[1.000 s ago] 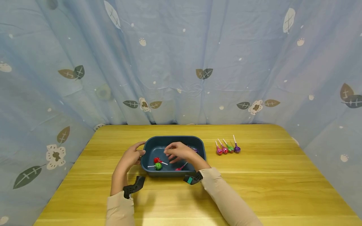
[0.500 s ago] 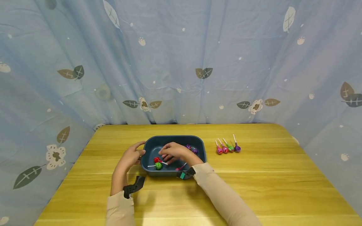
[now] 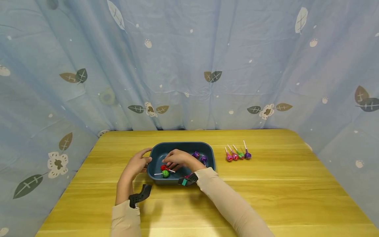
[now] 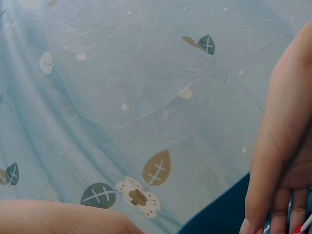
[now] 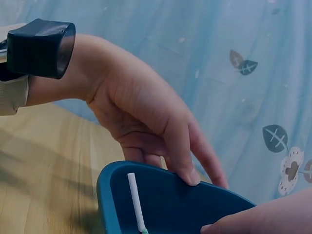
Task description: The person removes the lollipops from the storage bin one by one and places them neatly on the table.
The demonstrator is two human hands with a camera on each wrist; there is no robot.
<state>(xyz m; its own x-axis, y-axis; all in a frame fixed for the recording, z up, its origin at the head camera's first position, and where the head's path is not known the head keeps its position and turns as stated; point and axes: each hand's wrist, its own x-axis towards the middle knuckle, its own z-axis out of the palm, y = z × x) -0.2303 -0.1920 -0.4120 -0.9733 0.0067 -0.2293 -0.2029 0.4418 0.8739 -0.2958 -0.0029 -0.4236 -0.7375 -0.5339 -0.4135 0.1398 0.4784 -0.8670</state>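
Observation:
A dark blue plastic box (image 3: 183, 143) stands on the table with lollipops inside. My left hand (image 3: 138, 165) holds its left wall; in the right wrist view the thumb rests on the rim and the other fingers are outside. My right hand (image 3: 179, 158) is inside the box, fingers loosely bent just above a red lollipop (image 3: 164, 168), with no lollipop visibly held. A green lollipop (image 3: 165, 173) lies beside the red one. Two purple lollipops (image 3: 203, 159) lie at the box's right end. A pink one is mostly hidden behind the right wrist.
To the right of the box, several lollipops (image 3: 235, 157) lie in a row on the wooden table (image 3: 281, 184), sticks pointing away. A blue patterned curtain (image 3: 177, 65) hangs behind the table. Each wrist wears a black camera mount (image 3: 140, 196).
My right hand has moved left and slightly down inside the box, towards the red lollipop, uncovering the purple ones. My left hand has stayed on the box wall.

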